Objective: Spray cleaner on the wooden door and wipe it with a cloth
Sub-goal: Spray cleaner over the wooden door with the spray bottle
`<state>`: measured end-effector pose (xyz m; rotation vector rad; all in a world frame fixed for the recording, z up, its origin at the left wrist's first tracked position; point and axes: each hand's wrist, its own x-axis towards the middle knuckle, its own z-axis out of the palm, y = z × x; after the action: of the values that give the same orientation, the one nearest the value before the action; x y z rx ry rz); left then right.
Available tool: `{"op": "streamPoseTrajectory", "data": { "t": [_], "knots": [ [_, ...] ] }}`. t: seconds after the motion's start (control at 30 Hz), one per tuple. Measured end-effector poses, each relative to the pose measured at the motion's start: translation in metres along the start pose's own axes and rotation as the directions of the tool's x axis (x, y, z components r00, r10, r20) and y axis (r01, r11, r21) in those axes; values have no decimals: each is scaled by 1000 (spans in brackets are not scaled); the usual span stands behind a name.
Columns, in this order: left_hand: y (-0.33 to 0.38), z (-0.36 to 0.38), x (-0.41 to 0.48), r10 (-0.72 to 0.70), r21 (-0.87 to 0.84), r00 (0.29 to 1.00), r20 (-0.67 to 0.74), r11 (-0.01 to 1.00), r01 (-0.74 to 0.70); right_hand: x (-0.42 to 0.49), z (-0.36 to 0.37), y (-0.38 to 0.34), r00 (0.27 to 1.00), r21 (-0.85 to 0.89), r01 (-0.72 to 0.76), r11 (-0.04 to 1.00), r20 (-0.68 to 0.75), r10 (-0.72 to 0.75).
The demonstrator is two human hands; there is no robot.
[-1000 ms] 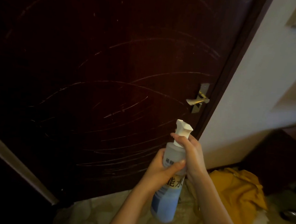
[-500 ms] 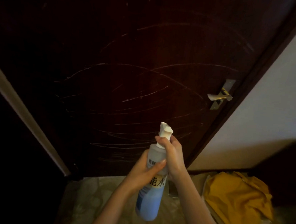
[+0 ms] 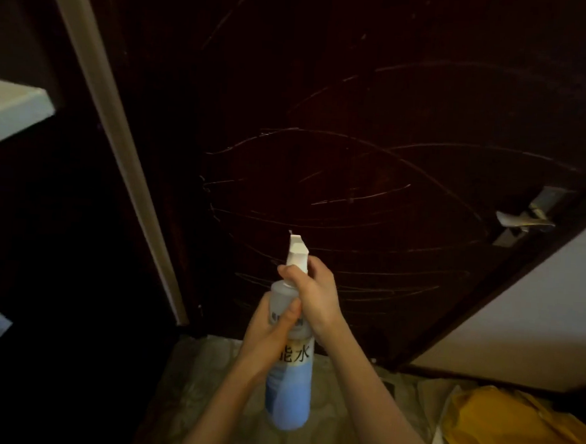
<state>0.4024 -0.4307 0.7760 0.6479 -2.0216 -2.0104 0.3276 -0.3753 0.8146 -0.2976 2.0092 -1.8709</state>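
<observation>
With your left hand gripping the spray bottle and your right hand clenching its trigger, mist could miss the wooden door leftward.

Dim, underexposed; left side near black; wide-angle bending at edges; slight softness, perhaps motion blur.

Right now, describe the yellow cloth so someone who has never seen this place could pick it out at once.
Find the dark wooden door with its metal handle. Follow the pale wall right of it down to the floor, where a crumpled cloth lies. It is the only bright yellow thing there, well clear of the blue spray bottle that the left hand and right hand grip.
</observation>
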Motion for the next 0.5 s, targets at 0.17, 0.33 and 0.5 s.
{"op": "streamPoseTrajectory", "data": {
  "t": [0.17,0.33,0.5],
  "knots": [
    [-4,-29,-1,-1,-9,998,-67,1000,1,3,33,-1,997,-12,-15,1000,82,16],
    [-8,-46,-1,17,11,993,-119,1000,-16,1,53,6,996,-1,-3,1000,85,3],
    [-18,-49,-4,-33,45,996,-84,998,37,-4,53,19,998,37,-53,998,46,51]
  ]
}}
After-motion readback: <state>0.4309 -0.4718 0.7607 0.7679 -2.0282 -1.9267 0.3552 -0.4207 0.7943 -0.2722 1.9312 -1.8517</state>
